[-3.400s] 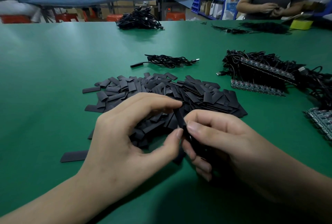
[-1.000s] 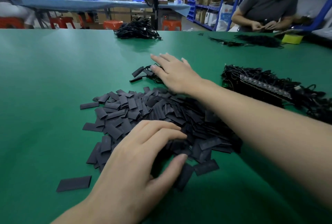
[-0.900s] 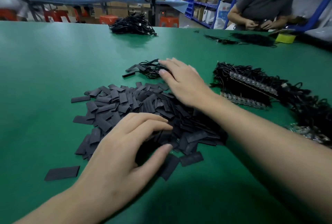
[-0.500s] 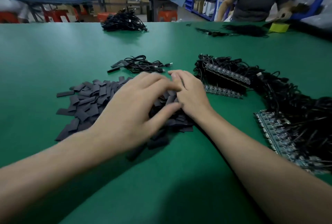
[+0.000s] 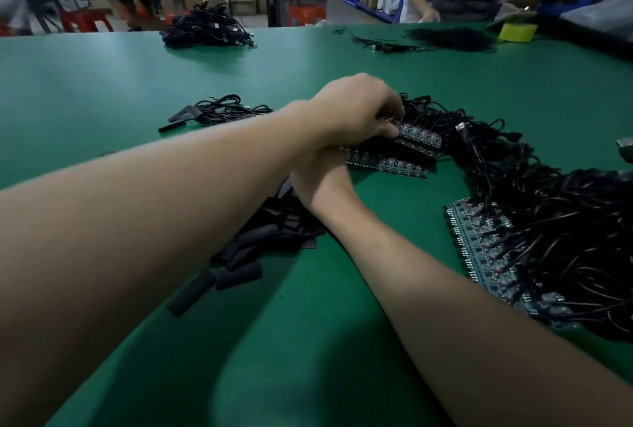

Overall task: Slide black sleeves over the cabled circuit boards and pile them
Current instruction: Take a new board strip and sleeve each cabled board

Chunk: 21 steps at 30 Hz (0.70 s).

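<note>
1. Cables in a small bundle (image 5: 219, 111) lie at the far left on the green table (image 5: 85, 91), beyond the heap of sleeves, as they did half a second ago.
2. Next come the black sleeves (image 5: 270, 231), a loose heap near the middle of the table. The left forearm now crosses over this heap and hides most of it from me; before, most of the heap was in plain sight.
3. The right hand (image 5: 320, 183) rests at the right edge of the heap, under the left wrist. Half a second ago its fingers lay flat on the sleeves. Now they are covered, so I cannot tell if they are open or hold something.
4. The left hand (image 5: 359, 108) has left the sleeves and moved to the right. Its fingers are bent down on the near end of the circuit boards (image 5: 419, 135), and thumb and fingertips seem to pinch a board there. This part is a little blurred.
5. These boards stand in a short row with black wires (image 5: 548, 200) behind them. A second row (image 5: 387, 163) lies just beside it, nearer to me.
6. At the far right a long row of boards (image 5: 479, 248) lies with its wires, well apart from both hands.
</note>
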Motion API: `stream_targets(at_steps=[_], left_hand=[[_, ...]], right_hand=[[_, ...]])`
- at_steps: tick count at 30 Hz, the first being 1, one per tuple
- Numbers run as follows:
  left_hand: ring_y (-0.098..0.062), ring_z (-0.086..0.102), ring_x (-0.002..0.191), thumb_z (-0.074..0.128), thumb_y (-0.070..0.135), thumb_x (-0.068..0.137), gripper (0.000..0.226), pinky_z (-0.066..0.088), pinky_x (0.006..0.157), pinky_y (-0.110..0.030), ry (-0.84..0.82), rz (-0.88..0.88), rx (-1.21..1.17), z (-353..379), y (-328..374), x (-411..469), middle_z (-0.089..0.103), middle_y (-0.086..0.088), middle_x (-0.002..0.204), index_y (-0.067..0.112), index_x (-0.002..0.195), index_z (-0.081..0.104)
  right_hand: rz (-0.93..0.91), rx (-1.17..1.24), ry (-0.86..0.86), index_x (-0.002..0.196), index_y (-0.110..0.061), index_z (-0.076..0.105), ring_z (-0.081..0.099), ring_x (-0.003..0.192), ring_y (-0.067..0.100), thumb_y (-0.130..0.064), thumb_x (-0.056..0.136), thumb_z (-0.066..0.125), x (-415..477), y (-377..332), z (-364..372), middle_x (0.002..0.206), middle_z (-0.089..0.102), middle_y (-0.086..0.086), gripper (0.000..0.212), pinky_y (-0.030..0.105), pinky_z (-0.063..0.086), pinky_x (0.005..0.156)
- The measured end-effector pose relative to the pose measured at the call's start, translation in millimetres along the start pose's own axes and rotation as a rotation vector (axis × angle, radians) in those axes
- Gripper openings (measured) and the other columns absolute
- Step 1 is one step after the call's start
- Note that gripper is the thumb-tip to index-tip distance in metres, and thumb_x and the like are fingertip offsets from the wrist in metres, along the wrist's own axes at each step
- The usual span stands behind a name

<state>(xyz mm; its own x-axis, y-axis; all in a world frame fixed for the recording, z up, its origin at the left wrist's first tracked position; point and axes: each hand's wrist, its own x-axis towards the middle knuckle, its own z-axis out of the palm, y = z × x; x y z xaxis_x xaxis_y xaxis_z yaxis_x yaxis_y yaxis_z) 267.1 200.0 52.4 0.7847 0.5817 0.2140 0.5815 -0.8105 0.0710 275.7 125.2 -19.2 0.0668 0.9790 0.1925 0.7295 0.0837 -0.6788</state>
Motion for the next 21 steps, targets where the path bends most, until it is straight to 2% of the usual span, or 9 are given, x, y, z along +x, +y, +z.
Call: stream_targets(at_steps=[2, 4, 7, 11, 15, 18, 21], left_hand=[[-0.019, 0.061, 0.116, 0.072, 0.048, 0.089, 0.045, 0.051, 0.097, -0.04, -0.047, 0.03, 0.018, -2.8, -4.4, 6.5, 0.067, 0.004, 0.126, 0.028, 0.129, 0.066], [-0.019, 0.063, 0.107, 0.075, 0.05, 0.084, 0.047, 0.052, 0.091, -0.036, -0.08, 0.051, 0.022, -4.6, -6.9, 13.9, 0.069, 0.004, 0.118, 0.029, 0.125, 0.069], [-0.017, 0.06, 0.093, 0.08, 0.052, 0.078, 0.049, 0.043, 0.075, -0.027, -0.097, 0.038, -0.044, -3.8, -12.0, 22.0, 0.068, 0.004, 0.103, 0.029, 0.12, 0.072], [-0.016, 0.062, 0.091, 0.082, 0.051, 0.075, 0.047, 0.043, 0.073, -0.025, -0.089, 0.046, -0.104, -2.1, -17.1, 28.0, 0.069, 0.003, 0.097, 0.025, 0.114, 0.074], [-0.018, 0.065, 0.088, 0.07, 0.058, 0.085, 0.044, 0.05, 0.074, -0.032, -0.006, 0.274, 0.151, -7.5, -17.3, 21.8, 0.072, 0.002, 0.101, 0.026, 0.114, 0.073], [-0.026, 0.068, 0.091, 0.059, 0.048, 0.098, 0.036, 0.053, 0.073, -0.039, 0.091, 0.412, 0.251, -13.2, -16.3, 13.7, 0.073, -0.003, 0.107, 0.021, 0.118, 0.07], [-0.033, 0.069, 0.086, 0.044, 0.034, 0.106, 0.035, 0.054, 0.068, -0.044, 0.242, 0.462, 0.379, -10.3, -10.1, 11.0, 0.073, -0.009, 0.112, 0.013, 0.125, 0.065]], right_hand=[[-0.029, 0.114, 0.018, 0.085, -0.009, 0.061, 0.065, 0.098, 0.037, -0.025, 0.096, 0.044, 2.3, -6.6, 4.1, 0.108, 0.069, 0.025, 0.026, 0.035, 0.046, 0.075], [-0.048, 0.177, 0.051, 0.068, -0.016, 0.045, 0.061, 0.087, 0.032, -0.027, 0.095, 0.043, 6.9, -7.6, 7.8, 0.099, 0.067, 0.024, 0.03, 0.035, 0.043, 0.071], [-0.069, 0.193, 0.084, 0.07, -0.018, 0.042, 0.056, 0.087, 0.029, -0.026, 0.098, 0.045, 7.9, -4.7, 9.2, 0.093, 0.062, 0.018, 0.029, 0.031, 0.036, 0.071], [-0.065, 0.198, 0.096, 0.066, -0.022, 0.036, 0.046, 0.081, 0.026, -0.021, 0.101, 0.046, 7.6, -3.5, 8.5, 0.076, 0.047, 0.001, 0.037, 0.031, 0.031, 0.069], [-0.07, 0.25, 0.114, 0.063, -0.023, 0.034, 0.044, 0.072, 0.022, -0.03, 0.101, 0.048, 5.4, -3.0, 10.1, 0.069, 0.04, -0.009, 0.041, 0.032, 0.031, 0.066], [-0.067, 0.251, 0.144, 0.063, -0.024, 0.034, 0.045, 0.072, 0.024, -0.035, 0.101, 0.045, 4.9, -3.8, 12.4, 0.069, 0.039, -0.011, 0.041, 0.032, 0.032, 0.066], [-0.033, 0.247, 0.127, 0.066, -0.022, 0.036, 0.045, 0.064, 0.022, -0.041, 0.099, 0.042, 6.4, -3.6, 13.5, 0.069, 0.041, -0.006, 0.038, 0.034, 0.033, 0.057]])
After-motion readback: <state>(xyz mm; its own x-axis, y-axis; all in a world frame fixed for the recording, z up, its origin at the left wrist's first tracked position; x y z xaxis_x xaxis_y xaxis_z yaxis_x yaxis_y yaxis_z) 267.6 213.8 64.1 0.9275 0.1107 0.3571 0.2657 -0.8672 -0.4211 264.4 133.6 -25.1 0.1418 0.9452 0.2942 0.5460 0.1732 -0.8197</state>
